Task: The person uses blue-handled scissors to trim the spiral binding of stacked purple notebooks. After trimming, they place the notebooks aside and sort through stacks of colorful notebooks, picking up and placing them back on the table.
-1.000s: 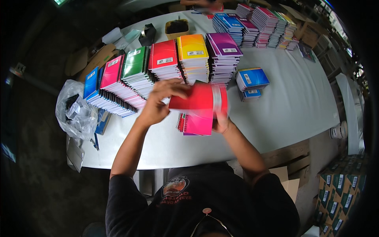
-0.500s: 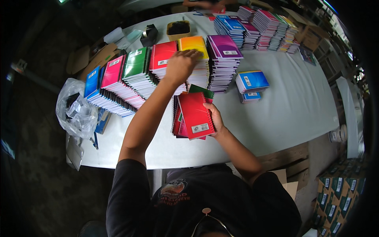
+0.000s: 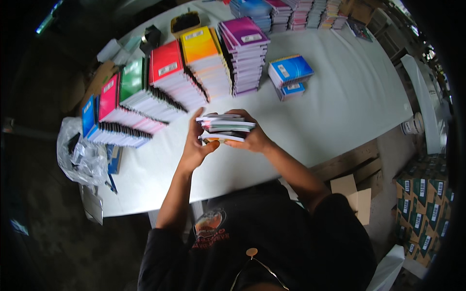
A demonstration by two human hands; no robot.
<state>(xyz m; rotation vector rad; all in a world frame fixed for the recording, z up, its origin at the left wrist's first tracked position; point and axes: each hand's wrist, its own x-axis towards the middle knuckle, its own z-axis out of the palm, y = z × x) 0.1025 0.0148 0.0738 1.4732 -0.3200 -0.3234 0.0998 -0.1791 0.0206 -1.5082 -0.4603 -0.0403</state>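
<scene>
Between my two hands is a small stack of spiral notebooks (image 3: 227, 124), held on edge so that mostly white page edges show. My left hand (image 3: 196, 145) grips its left end, with the thumb along the lower side. On the other end my right hand (image 3: 252, 136) is closed around the stack. Just beyond stands a row of tall notebook piles: blue (image 3: 89, 116), pink (image 3: 109, 99), green (image 3: 132, 80), red (image 3: 166, 62), yellow (image 3: 199, 44) and purple (image 3: 243, 33). The covers of the held notebooks are mostly hidden.
A short pile of blue notebooks (image 3: 291, 70) sits right of the row, and more piles (image 3: 298, 14) stand at the far edge. A clear plastic bag (image 3: 80, 153) hangs at the table's left. Patterned cartons (image 3: 422, 208) are stacked on the floor at right.
My left hand has come back from the yellow pile to the held notebooks. The stack, earlier fanned with a red cover up in my right hand, is now turned on edge between both hands.
</scene>
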